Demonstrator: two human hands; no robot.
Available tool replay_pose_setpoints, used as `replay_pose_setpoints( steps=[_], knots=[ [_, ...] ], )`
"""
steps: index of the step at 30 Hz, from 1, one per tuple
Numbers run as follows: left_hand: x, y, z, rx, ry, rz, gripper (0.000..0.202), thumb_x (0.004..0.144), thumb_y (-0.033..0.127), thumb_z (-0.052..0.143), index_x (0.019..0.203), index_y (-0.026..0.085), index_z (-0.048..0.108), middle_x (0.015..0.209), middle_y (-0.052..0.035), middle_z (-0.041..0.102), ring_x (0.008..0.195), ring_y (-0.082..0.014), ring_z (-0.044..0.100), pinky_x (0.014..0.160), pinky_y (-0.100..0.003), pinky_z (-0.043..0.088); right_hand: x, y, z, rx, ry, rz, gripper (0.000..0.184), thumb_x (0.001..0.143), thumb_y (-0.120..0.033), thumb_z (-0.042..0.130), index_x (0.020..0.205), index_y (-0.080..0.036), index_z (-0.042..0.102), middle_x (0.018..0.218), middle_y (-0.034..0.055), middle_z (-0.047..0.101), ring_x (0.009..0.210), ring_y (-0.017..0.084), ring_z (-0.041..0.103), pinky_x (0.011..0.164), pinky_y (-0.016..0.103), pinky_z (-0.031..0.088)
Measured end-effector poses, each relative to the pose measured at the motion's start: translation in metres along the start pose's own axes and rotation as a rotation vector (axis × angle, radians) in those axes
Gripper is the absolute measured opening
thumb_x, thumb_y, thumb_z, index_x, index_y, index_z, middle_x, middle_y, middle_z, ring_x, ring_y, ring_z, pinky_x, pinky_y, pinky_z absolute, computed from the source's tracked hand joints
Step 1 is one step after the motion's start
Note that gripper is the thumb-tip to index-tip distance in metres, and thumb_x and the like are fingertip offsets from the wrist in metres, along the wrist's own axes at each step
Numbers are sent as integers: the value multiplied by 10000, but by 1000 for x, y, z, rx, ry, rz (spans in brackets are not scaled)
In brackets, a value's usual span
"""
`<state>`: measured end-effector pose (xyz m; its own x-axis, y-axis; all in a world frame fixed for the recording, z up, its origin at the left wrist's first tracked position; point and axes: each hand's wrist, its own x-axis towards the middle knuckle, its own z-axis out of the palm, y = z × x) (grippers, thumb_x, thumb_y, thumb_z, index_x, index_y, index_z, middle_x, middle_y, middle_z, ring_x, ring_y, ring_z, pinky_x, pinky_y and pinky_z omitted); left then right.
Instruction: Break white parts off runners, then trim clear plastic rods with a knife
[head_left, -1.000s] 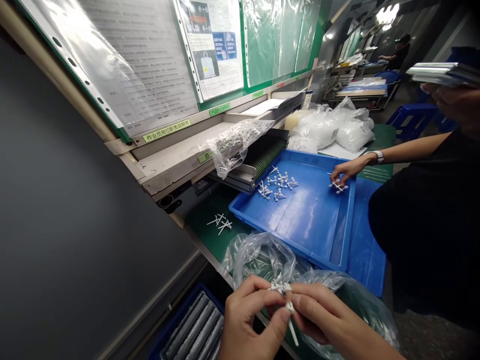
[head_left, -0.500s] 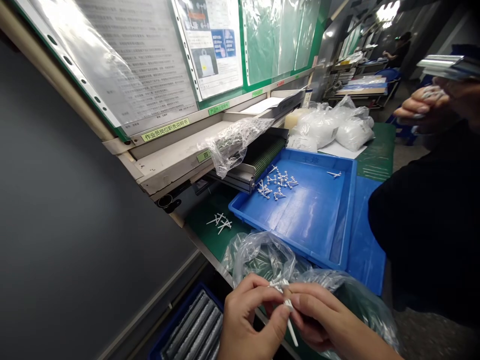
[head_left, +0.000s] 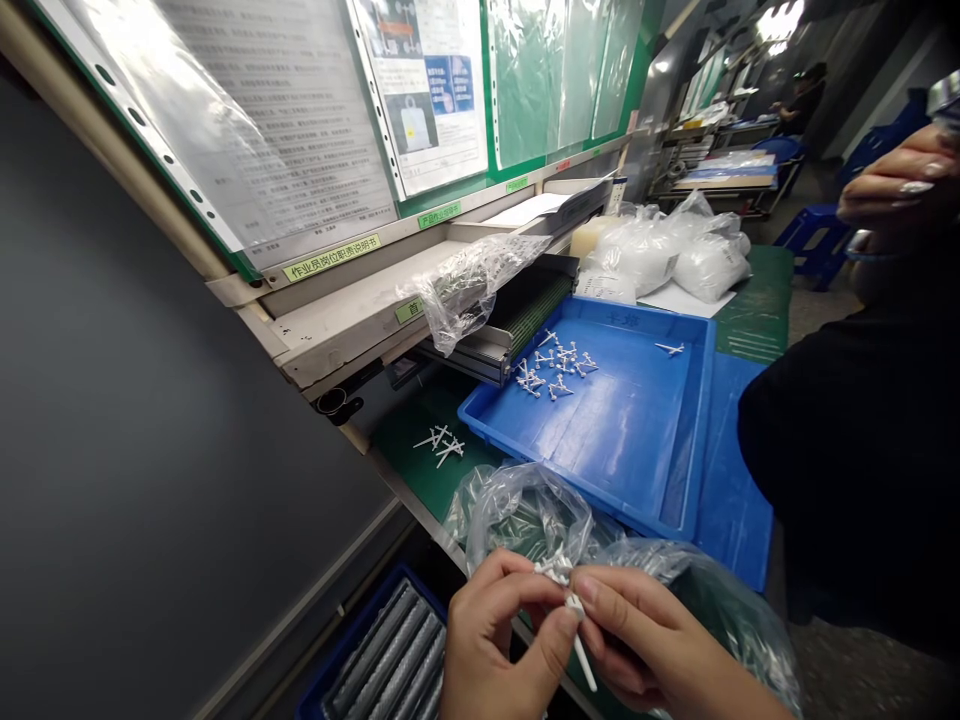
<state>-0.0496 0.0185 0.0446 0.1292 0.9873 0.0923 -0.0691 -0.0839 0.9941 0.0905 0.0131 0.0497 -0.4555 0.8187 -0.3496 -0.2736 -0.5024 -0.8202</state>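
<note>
My left hand (head_left: 499, 640) and my right hand (head_left: 656, 645) meet at the bottom of the view, both pinched on a small white plastic part (head_left: 564, 590) with a thin stem pointing down. They hover just over a crumpled clear plastic bag (head_left: 525, 515) at the bench's front edge. A blue tray (head_left: 622, 440) beyond the bag holds several similar white parts (head_left: 555, 368) near its far left corner and one lone part (head_left: 670, 348) at its far right.
A co-worker in black (head_left: 855, 450) stands at the right with a raised hand (head_left: 896, 185). A few white parts (head_left: 441, 443) lie on the green mat. Bags of white material (head_left: 667, 255) sit behind the tray. A blue bin (head_left: 390, 660) of grey tubes is below.
The co-worker's hand left the tray's far right and rose to the upper right, leaving one part behind. My hands stayed put, working the white part slightly between the fingertips.
</note>
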Motion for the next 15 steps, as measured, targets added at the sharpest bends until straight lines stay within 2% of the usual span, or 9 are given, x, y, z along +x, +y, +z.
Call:
replay_pose_setpoints(
  steps=[7,15],
  knots=[
    [-1,-2,1,2,54,-41,107,695,258,684,635,170,673,661,0,511,585,-102,501,554,-209,400,3,-2,2,35,13,27,436,803,-529,518,573,-165,454,396,-96,316,346,21,186,342,175,126],
    [-1,0,2,84,21,46,50,706,198,650,683,181,691,673,-6,537,587,-105,517,555,-204,416,5,0,-2,-50,60,20,488,767,-596,517,549,-167,440,376,-98,293,339,20,184,351,194,100]
  ],
)
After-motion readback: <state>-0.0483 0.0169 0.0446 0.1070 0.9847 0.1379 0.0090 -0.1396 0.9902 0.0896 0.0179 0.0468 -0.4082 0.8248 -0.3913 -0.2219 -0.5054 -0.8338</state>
